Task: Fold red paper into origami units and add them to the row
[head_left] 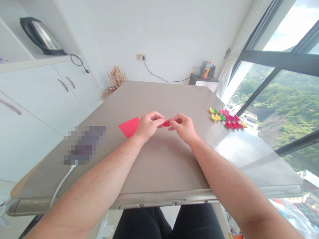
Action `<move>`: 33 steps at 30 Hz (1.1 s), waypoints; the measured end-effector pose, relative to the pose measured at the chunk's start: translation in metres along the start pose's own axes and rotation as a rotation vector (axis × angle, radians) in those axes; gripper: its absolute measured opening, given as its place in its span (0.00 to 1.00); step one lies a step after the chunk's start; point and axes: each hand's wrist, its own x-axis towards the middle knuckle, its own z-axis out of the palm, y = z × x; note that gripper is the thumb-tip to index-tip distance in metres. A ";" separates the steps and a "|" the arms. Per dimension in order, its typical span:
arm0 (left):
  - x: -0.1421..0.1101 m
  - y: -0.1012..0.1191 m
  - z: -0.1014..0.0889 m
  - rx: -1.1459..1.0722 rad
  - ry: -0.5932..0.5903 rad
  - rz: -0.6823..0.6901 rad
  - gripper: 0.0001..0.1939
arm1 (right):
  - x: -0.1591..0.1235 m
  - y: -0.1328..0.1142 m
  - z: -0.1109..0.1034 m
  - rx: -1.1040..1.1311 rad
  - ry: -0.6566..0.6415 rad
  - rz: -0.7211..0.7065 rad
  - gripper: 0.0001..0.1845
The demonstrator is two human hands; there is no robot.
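Observation:
Between my two hands, over the middle of the table, is a small folded piece of red paper. My left hand pinches its left end with thumb and fingers. At the other end my right hand grips it the same way. The fingers cover most of the paper, so its full shape is hidden. A flat sheet of red paper lies just left of my left hand, partly under the wrist. Several small folded paper boats in red, pink, yellow and green stand in rows at the table's right.
A blurred-out dark object with a white cable lies at the table's left. Dried stalks stand beyond the far left corner. A small cabinet with bottles stands behind the far right. A large window borders the right side.

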 end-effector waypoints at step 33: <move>-0.004 0.001 0.008 -0.451 0.024 -0.127 0.14 | -0.006 0.001 0.013 -0.086 0.167 -0.136 0.09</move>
